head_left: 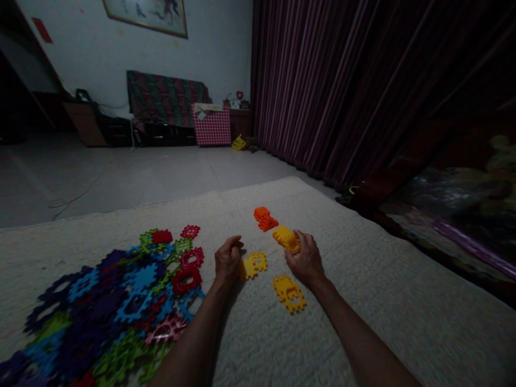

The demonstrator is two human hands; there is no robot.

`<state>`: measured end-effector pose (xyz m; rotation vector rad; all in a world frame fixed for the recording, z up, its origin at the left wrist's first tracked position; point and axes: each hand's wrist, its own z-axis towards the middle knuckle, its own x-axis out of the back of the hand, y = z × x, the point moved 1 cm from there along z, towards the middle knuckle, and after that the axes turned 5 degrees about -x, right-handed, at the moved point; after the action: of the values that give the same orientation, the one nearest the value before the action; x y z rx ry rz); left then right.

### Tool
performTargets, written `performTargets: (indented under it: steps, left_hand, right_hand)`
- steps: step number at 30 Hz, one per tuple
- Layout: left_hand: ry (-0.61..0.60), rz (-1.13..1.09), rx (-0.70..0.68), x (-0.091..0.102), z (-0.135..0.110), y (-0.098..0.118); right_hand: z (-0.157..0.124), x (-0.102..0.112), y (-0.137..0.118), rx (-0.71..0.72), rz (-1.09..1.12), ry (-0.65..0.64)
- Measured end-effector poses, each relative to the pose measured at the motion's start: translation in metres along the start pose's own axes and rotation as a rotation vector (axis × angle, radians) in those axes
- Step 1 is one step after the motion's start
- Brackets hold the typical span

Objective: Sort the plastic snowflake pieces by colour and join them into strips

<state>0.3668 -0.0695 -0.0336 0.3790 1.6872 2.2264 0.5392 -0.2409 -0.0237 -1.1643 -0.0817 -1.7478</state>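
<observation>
My right hand (306, 259) is closed around the near end of a row of yellow interlocking plastic pieces (285, 236), thumb and fingers on either side. My left hand (228, 259) has its fingers curled in beside two flat yellow pieces (258, 261), one with a window cut-out. Whether anything is inside those curled fingers is hidden. Nearer to me, between my forearms, lies another yellow pair (289, 294), one piece with a cut-out. Just beyond the right hand's row sits a small group of orange pieces (264, 217).
To the left spreads a big heap of mixed pieces (143, 277) in blue, purple, green and red. Everything lies on a pale quilted mat (258, 349). Dark purple curtains (306, 80) hang at the right, above a clutter of plastic-wrapped things (451, 193). Low cabinets (165, 133) stand along the far wall.
</observation>
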Motion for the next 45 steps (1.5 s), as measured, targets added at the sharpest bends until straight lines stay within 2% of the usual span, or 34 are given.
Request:
performTargets:
  steps: [7, 11, 15, 19, 23, 27, 33, 37, 41, 43, 45]
  left_hand:
    - [0.005, 0.001, -0.009, 0.000, 0.000, 0.001]
    - [0.015, -0.042, 0.018, -0.001, -0.001, 0.001]
    - [0.016, -0.043, 0.028, -0.001, 0.000, 0.000]
    - [0.017, -0.012, 0.000, 0.000, 0.000, -0.001]
    - [0.012, -0.009, 0.005, 0.000, 0.000, 0.000]
    - [0.023, 0.016, -0.003, 0.000, 0.000, 0.000]
    - [0.019, -0.126, 0.048, -0.004, -0.003, -0.002]
    - [0.025, -0.106, 0.051, -0.005, -0.003, -0.001]
    - [0.026, -0.084, 0.040, -0.004, -0.002, 0.002]
    - [0.025, -0.083, 0.032, -0.004, -0.003, 0.003]
    - [0.021, -0.073, 0.027, -0.003, -0.003, 0.003]
  right_hand:
    - [0.000, 0.007, -0.007, 0.019, 0.010, 0.027]
    - [-0.002, 0.012, -0.023, 0.182, 0.176, 0.055]
    - [-0.011, 0.005, -0.045, 0.400, 0.336, -0.138]
    - [-0.022, -0.004, -0.060, 0.466, 0.286, -0.317]
    - [-0.023, -0.006, -0.064, 0.476, 0.221, -0.412]
    - [-0.019, -0.004, -0.065, 0.483, 0.254, -0.438]
    - [-0.009, 0.007, -0.062, 0.263, 0.302, -0.469]
    - [-0.005, 0.008, -0.058, 0.274, 0.301, -0.542]
    - [-0.005, -0.001, -0.055, 0.324, 0.238, -0.427]
    - [-0.008, -0.006, -0.055, 0.311, 0.194, -0.357]
    - [-0.012, -0.009, -0.055, 0.271, 0.150, -0.340]
